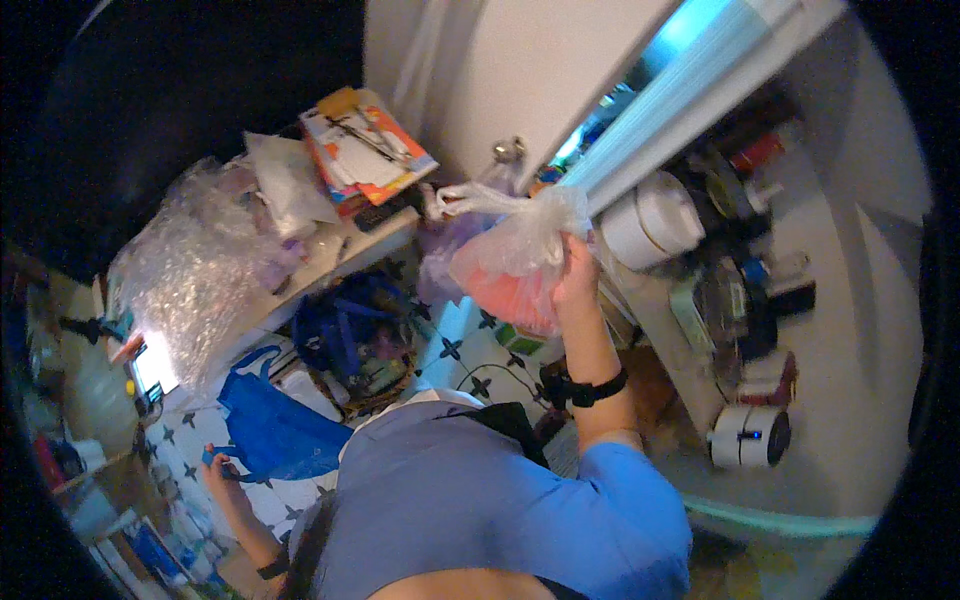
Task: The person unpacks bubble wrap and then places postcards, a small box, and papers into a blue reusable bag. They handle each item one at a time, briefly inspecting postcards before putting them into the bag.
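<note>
My right hand (pixel 577 271) is raised in front of the door and grips a clear plastic bag (pixel 517 255) with something pink inside. The bag's knotted white handles stick out to the left. Low on the left, my left hand (pixel 219 463) holds a handle of a blue plastic bag (pixel 281 427), which hangs open-mouthed and looks slack above the tiled floor. Black bands are on both wrists.
A shelf top (pixel 322 259) at the left bears bubble wrap (pixel 195 262) and an orange-and-white box (pixel 367 146). Under it stands a dark blue bag (pixel 356 337). White cylindrical appliances (pixel 652 221) stand on the crowded right-hand counter. A door (pixel 525 67) with a metal knob is ahead.
</note>
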Available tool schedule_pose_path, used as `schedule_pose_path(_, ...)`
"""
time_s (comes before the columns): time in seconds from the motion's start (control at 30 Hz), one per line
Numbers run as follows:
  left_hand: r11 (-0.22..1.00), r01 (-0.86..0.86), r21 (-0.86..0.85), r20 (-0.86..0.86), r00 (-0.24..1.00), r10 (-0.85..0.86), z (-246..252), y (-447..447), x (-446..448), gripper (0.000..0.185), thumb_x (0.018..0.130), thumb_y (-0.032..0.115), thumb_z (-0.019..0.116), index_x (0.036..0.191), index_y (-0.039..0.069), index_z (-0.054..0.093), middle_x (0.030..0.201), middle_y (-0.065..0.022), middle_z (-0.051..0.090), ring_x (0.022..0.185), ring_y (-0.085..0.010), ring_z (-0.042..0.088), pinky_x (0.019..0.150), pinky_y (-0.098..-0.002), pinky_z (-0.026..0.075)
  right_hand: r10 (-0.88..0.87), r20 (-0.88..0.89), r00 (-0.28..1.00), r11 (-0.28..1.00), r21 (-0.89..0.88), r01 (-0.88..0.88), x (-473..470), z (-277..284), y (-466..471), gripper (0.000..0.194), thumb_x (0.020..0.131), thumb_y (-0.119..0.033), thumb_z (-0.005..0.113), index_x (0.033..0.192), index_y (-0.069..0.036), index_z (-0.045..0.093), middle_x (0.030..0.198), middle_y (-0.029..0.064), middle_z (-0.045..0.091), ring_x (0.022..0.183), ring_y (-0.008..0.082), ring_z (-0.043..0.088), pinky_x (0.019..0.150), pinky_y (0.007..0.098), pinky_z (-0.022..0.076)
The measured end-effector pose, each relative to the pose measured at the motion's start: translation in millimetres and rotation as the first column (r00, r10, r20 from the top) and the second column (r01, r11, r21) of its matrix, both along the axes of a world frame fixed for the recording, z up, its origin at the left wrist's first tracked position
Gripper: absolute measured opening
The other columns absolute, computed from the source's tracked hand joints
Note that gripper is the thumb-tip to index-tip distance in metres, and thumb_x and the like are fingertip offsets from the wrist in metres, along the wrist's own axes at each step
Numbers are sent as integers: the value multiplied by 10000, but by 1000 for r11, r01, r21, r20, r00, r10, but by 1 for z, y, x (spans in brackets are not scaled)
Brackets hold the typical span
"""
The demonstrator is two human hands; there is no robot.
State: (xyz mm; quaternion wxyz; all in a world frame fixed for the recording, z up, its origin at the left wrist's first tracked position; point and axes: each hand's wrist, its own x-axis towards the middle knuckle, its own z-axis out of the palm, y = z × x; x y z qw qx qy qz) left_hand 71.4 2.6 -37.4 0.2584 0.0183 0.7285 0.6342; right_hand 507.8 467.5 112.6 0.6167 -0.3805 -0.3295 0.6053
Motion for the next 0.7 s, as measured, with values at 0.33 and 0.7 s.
schedule_pose_path(0.33,955,258,147,1,965,-261,-18,49,-16,343,865,163,526,1184,44,483,795,-4,531,593,-75,444,529,-194,347,-425,140,895,888,-127,441,165,-53,-140,382,772,-49,541,1153,-46,504,1085,112,561,961,261,569,794,388,498)
schedule_pose_path(0.7,961,229,154,-20,973,-229,-24,53,-21,384,859,155,541,1211,21,463,769,-8,547,596,-60,458,491,-187,339,-634,223,740,751,-50,658,333,-63,-51,257,762,-107,561,1008,-33,557,940,95,566,848,253,555,717,377,481)
